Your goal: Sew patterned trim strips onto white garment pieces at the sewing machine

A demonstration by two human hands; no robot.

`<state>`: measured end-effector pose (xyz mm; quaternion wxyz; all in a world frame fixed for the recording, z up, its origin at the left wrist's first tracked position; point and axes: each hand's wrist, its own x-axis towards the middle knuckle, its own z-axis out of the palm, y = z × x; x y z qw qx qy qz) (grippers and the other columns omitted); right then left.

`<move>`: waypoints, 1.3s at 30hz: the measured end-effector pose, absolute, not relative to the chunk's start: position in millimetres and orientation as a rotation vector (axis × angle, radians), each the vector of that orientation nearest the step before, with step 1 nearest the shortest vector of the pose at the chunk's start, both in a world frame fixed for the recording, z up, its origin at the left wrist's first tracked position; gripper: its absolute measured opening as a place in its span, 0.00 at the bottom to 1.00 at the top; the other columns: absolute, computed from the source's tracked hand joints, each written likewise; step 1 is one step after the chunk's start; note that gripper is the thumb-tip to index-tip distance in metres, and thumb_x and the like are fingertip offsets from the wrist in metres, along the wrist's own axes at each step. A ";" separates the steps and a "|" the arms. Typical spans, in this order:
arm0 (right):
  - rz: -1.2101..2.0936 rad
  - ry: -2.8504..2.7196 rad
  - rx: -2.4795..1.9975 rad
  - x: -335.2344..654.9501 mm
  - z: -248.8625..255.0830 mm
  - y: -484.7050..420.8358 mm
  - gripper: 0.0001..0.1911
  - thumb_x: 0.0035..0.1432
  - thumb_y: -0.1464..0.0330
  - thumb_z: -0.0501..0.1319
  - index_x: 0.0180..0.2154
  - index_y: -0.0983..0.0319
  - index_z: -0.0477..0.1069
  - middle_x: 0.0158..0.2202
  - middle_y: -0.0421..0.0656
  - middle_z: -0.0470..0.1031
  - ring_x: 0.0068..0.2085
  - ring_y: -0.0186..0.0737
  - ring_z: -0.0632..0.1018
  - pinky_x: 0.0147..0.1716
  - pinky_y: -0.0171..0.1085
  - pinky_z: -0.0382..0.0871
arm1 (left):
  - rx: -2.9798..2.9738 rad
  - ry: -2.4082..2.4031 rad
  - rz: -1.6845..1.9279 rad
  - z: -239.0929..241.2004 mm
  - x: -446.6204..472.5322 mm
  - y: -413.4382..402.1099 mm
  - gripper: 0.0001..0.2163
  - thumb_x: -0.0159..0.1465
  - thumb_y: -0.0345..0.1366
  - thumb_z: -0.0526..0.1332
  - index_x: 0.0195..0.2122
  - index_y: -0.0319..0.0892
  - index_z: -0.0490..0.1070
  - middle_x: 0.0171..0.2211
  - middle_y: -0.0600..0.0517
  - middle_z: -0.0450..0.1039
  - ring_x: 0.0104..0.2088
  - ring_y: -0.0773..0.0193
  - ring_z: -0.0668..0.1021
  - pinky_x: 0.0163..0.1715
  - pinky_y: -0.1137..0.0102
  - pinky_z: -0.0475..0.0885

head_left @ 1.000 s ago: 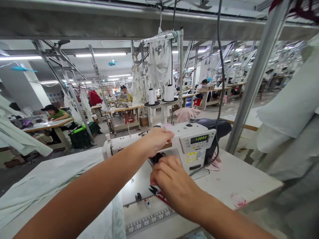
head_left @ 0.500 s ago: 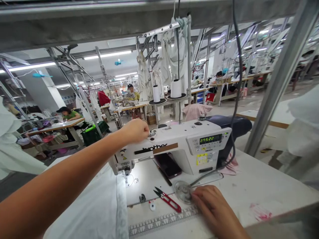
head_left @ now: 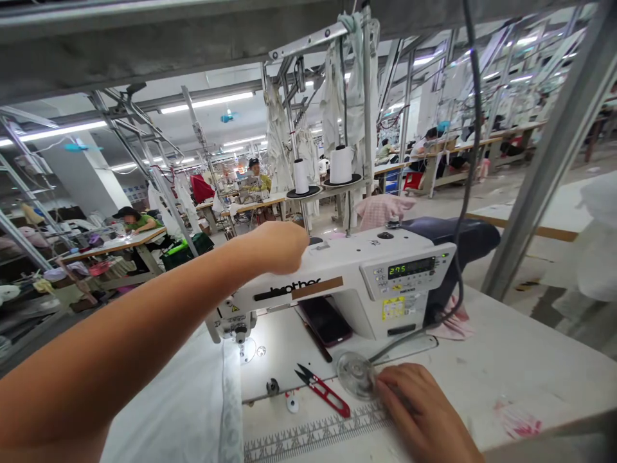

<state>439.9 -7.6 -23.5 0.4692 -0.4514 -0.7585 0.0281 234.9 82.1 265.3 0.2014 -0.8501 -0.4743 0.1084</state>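
My left hand (head_left: 284,247) is closed over the top of the white sewing machine (head_left: 337,270), near its needle end. Its fingertips are turned away, so whatever they grip there is hidden. On the table, my right hand (head_left: 419,402) has its fingers curled at the right edge of a clear round plastic disc (head_left: 355,373). Left of the disc lie red-handled thread snips (head_left: 328,393), a metal bobbin case (head_left: 272,386) and a small white disc (head_left: 292,404). White fabric (head_left: 178,399) spreads under the needle area at the left.
A dark phone (head_left: 330,321) lies under the machine arm. A printed ruler strip (head_left: 313,434) runs along the table front. Two white thread cones (head_left: 340,165) stand behind the machine. A grey cable (head_left: 475,128) hangs at the right, beside a metal post (head_left: 544,154). Co-workers sit at tables farther back.
My left hand has shifted right along the machine top, covering the spot beside which it was. The display reads fewer digits. My right hand stays at the disc; the view has moved slightly.
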 end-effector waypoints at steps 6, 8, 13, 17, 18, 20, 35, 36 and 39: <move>0.064 -1.868 -1.084 435.8 -23.1 -9.1 0.06 0.64 0.67 0.56 0.36 0.58 0.71 0.32 0.44 0.75 0.36 0.45 0.75 0.36 0.45 0.72 | -2.266 -1.378 0.392 270.4 231.0 86.4 0.11 0.56 0.28 0.57 0.37 0.36 0.78 0.36 0.39 0.78 0.36 0.54 0.78 0.38 0.65 0.72; 0.081 -1.880 -1.094 436.2 -23.5 -10.5 0.05 0.64 0.67 0.57 0.36 0.58 0.70 0.33 0.44 0.75 0.37 0.45 0.75 0.36 0.45 0.72 | -2.299 -1.350 0.363 271.0 235.3 85.2 0.12 0.57 0.28 0.57 0.39 0.36 0.78 0.37 0.39 0.78 0.37 0.54 0.78 0.38 0.65 0.72; 0.077 -1.865 -1.104 436.3 -24.8 -10.2 0.05 0.64 0.67 0.56 0.36 0.58 0.70 0.33 0.44 0.75 0.37 0.45 0.74 0.36 0.45 0.71 | -2.333 -1.335 0.470 272.8 236.6 80.4 0.11 0.56 0.26 0.57 0.35 0.39 0.79 0.33 0.43 0.78 0.34 0.57 0.78 0.37 0.66 0.71; 0.077 -1.887 -1.093 435.8 -26.3 -8.0 0.04 0.64 0.68 0.57 0.38 0.58 0.70 0.34 0.44 0.75 0.38 0.44 0.75 0.37 0.45 0.72 | -2.276 -1.391 0.438 271.6 234.5 87.7 0.11 0.54 0.26 0.59 0.36 0.38 0.79 0.34 0.40 0.78 0.37 0.53 0.78 0.39 0.64 0.71; 0.074 -1.882 -1.093 436.3 -26.3 -8.2 0.04 0.64 0.68 0.57 0.38 0.58 0.70 0.34 0.44 0.75 0.38 0.44 0.75 0.36 0.44 0.72 | -2.287 -1.373 0.417 271.6 235.1 88.2 0.12 0.55 0.26 0.59 0.38 0.38 0.78 0.36 0.40 0.78 0.38 0.53 0.78 0.40 0.64 0.71; 0.067 -1.863 -1.094 437.3 -25.7 -8.9 0.04 0.63 0.67 0.57 0.37 0.58 0.70 0.33 0.44 0.75 0.37 0.45 0.75 0.35 0.44 0.72 | -2.332 -1.315 0.405 272.2 236.2 86.6 0.12 0.57 0.28 0.57 0.39 0.38 0.78 0.38 0.41 0.78 0.38 0.54 0.78 0.39 0.65 0.71; 0.069 -1.849 -1.105 437.5 -23.3 -10.0 0.07 0.64 0.65 0.56 0.35 0.58 0.71 0.32 0.45 0.75 0.36 0.46 0.76 0.35 0.45 0.73 | -2.310 -1.307 0.505 272.8 233.4 80.0 0.11 0.55 0.26 0.56 0.33 0.38 0.78 0.33 0.43 0.78 0.33 0.57 0.77 0.34 0.67 0.71; 0.076 -1.858 -1.104 436.6 -22.6 -9.7 0.07 0.64 0.65 0.56 0.35 0.58 0.71 0.32 0.45 0.75 0.36 0.46 0.76 0.35 0.45 0.73 | -2.292 -1.331 0.506 272.8 232.3 81.6 0.11 0.55 0.26 0.56 0.33 0.38 0.78 0.32 0.42 0.78 0.33 0.57 0.78 0.34 0.67 0.72; 0.076 -1.866 -1.100 435.3 -20.2 -9.6 0.07 0.64 0.65 0.56 0.35 0.58 0.72 0.32 0.45 0.76 0.35 0.45 0.76 0.34 0.44 0.73 | -2.287 -1.336 0.442 270.9 234.3 87.4 0.11 0.55 0.25 0.57 0.36 0.38 0.78 0.33 0.42 0.78 0.36 0.56 0.78 0.36 0.67 0.71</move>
